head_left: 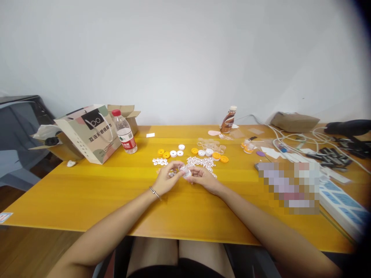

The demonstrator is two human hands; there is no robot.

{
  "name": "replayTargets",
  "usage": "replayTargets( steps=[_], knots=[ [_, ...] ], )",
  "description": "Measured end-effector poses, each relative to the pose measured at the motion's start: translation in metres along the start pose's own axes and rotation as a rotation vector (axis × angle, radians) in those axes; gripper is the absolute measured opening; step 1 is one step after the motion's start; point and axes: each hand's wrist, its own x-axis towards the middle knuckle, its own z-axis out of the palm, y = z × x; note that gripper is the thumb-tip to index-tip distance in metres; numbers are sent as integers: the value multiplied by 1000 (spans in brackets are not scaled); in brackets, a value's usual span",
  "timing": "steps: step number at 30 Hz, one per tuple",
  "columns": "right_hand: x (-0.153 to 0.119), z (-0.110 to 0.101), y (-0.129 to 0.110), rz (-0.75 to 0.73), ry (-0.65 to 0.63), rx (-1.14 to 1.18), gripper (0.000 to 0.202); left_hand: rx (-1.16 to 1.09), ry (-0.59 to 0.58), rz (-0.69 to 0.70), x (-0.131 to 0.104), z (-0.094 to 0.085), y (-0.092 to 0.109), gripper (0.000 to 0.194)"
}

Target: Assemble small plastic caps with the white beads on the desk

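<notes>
Crowding the hands' small clear jar (186, 172): caps (174, 153), water bottle (124, 132), paper bag (89, 133).

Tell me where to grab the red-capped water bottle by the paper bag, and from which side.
Grip the water bottle around its middle, at the label, coming from its right. It stands upright, the paper bag crowds its left side, and the tabletop to its right looks open.

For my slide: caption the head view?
Both hands hold a small clear part over a yellow table strewn with caps.
</notes>
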Motion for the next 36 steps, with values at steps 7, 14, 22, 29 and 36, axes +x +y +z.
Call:
replayTargets(
  steps=[7,14,22,29,36],
  knots=[
    [-2,7,-4,-21,-22,2,30,26,23,-41,3,-3,3,20],
    [-2,5,-3,-48,-41,-52,32,-50,8,-67,3,-3,2,21],
    [-5,3,-10,-74,-59,-102,28,-111,-113,62,5,-9,6,33],
    [-4,8,-6,-83,-1,-84,31,-53,-4,4,5,-7,2,26],
    [-4,13,2,-208,234,-315,34,-9,160,-122,1,2,2,23]
  ],
)
